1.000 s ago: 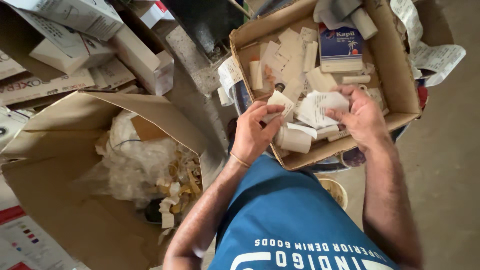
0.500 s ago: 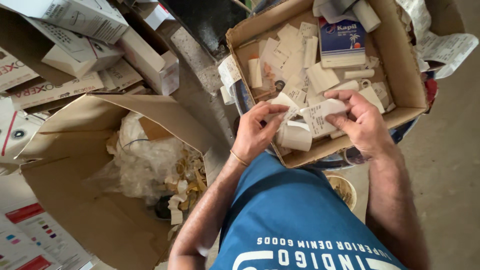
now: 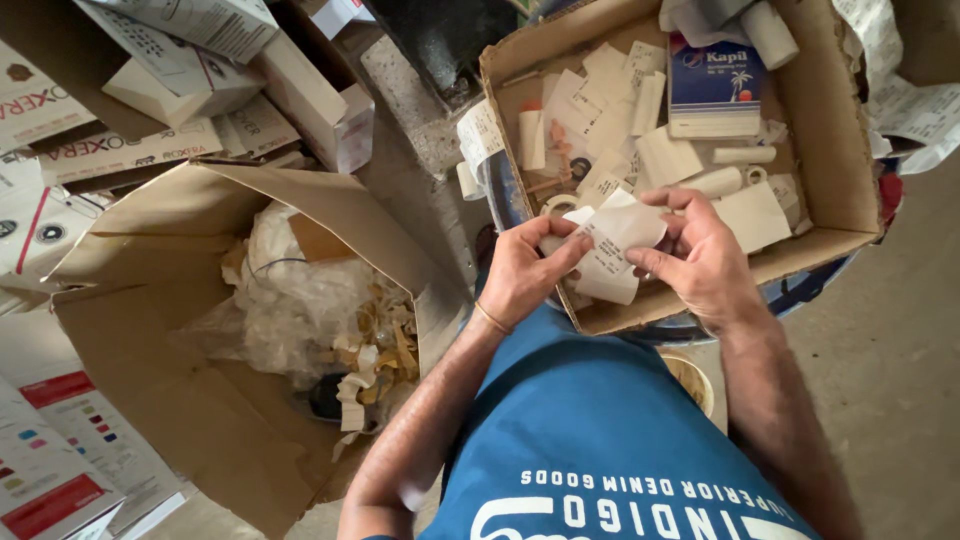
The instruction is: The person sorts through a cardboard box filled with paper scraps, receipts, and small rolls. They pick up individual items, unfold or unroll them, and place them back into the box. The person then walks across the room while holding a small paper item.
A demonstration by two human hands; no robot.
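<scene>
Head view: both hands pinch one white paper slip.
Left hand and right hand grip it over the cardboard box of paper rolls.

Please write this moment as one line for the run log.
left hand: holds white paper slip | right hand: holds same slip | place: over shallow cardboard box of paper rolls | beside: open carton

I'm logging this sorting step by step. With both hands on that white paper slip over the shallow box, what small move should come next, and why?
Probably finish unfolding the white paper slip. The left hand and right hand pinch it from opposite sides, and it looks creased and partly folded. It hangs above the near edge of the shallow cardboard box full of similar slips and rolls.
</scene>
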